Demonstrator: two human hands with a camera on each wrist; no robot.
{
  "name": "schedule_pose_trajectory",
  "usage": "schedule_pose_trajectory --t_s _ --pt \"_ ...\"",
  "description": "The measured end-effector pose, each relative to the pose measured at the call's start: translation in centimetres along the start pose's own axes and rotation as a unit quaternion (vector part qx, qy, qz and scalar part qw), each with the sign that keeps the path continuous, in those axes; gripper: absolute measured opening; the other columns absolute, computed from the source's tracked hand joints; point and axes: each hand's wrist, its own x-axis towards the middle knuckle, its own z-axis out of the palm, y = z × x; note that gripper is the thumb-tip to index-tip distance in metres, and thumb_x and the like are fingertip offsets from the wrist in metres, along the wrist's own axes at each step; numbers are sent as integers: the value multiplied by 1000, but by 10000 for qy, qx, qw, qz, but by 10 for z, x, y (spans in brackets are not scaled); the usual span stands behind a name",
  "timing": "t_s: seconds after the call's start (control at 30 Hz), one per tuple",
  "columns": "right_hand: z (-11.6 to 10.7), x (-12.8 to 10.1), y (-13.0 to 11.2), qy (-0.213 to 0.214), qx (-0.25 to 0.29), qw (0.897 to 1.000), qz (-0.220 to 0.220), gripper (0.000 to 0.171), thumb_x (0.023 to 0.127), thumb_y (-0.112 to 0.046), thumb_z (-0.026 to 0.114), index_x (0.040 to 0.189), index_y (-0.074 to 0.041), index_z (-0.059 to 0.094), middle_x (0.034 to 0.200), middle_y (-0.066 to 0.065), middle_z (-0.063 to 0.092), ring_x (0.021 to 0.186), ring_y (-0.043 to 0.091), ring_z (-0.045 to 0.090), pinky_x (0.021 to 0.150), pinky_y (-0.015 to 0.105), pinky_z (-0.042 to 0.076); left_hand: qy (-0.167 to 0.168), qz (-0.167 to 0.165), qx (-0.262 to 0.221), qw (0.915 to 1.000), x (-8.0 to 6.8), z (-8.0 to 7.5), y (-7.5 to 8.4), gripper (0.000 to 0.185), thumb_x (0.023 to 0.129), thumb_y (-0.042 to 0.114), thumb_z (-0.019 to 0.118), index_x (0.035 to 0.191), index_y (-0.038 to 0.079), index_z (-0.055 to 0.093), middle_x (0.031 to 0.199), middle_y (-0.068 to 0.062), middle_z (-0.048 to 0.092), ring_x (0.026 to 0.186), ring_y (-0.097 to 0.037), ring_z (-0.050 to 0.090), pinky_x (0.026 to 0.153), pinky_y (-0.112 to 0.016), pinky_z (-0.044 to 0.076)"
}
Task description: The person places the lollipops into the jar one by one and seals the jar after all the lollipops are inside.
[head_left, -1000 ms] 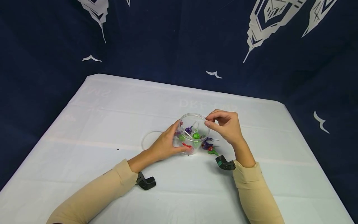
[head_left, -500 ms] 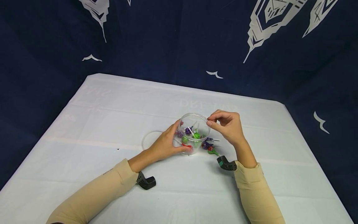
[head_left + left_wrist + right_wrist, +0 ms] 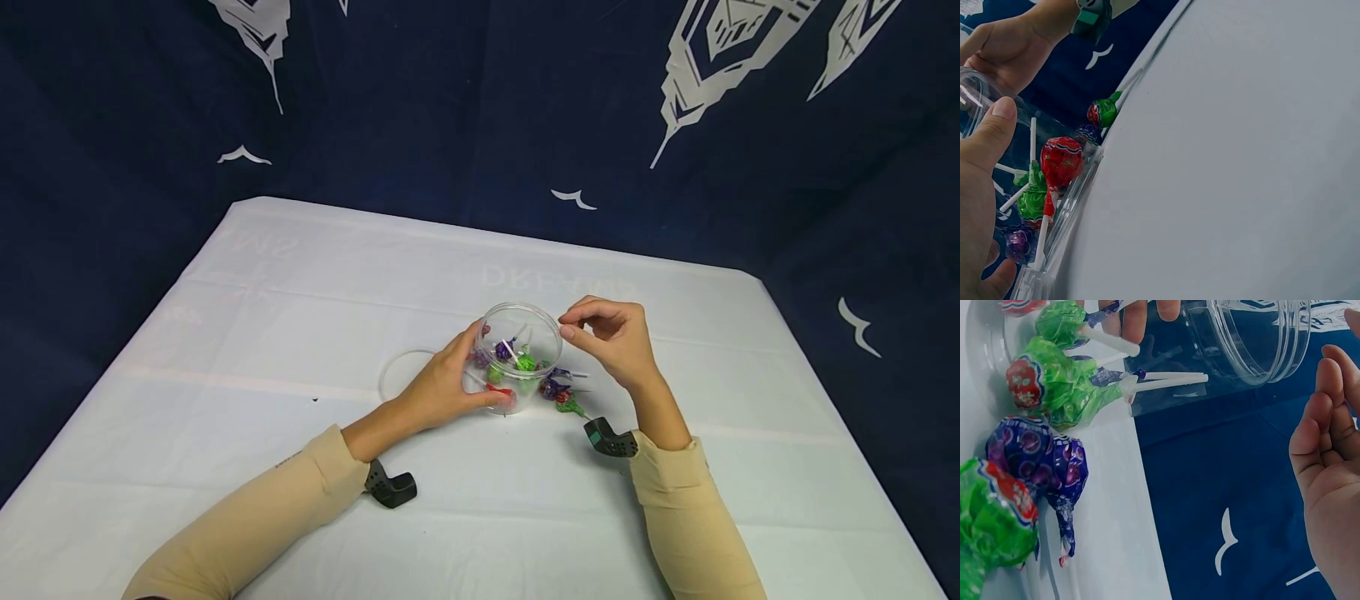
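Observation:
A clear plastic jar [image 3: 534, 392] stands on the table, with several wrapped lollipops inside. My left hand [image 3: 438, 387] grips its side, thumb at the front. In the left wrist view a red lollipop [image 3: 1063, 164] shows through the wall beside green ones and a purple one [image 3: 1019, 242]. My right hand [image 3: 613, 340] hovers just right of the jar's rim, fingers loosely bent, apart from it and holding nothing. Beside the jar's base on the right lie purple lollipops [image 3: 553, 388] and a green-and-red lollipop [image 3: 568, 403].
A round clear lid [image 3: 386, 367] lies left of the jar, partly behind my left hand. The white-covered table [image 3: 420, 275] ends before a dark blue patterned curtain [image 3: 420, 125]. Each wrist carries a black camera mount [image 3: 392, 487].
My right hand has drawn slightly to the right, away from the jar's rim. A white stick inside the jar has shifted. The left hand keeps its grip.

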Motion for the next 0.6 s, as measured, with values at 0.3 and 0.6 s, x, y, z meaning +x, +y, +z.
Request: schedule_pose_trajectory --t_s 0.3,0.6 --pt "-3 -4 1 26 125 9997 -191 18 77 25 58 86 14 70 86 7 71 81 16 61 71 24 50 3 -51 10 10000 0 0 1 107 76 38 86 155 6 22 149 -14 42 133 -26 46 110 -42 37" --pt "-13 -12 8 158 -41 9998 -66 28 77 24 59 87 3 75 88 4 71 82 16 61 73 23 52 13 -9 80 10000 -1 0 0 108 76 38 86 155 4 21 150 -17 41 136 -28 43 111 -43 35"
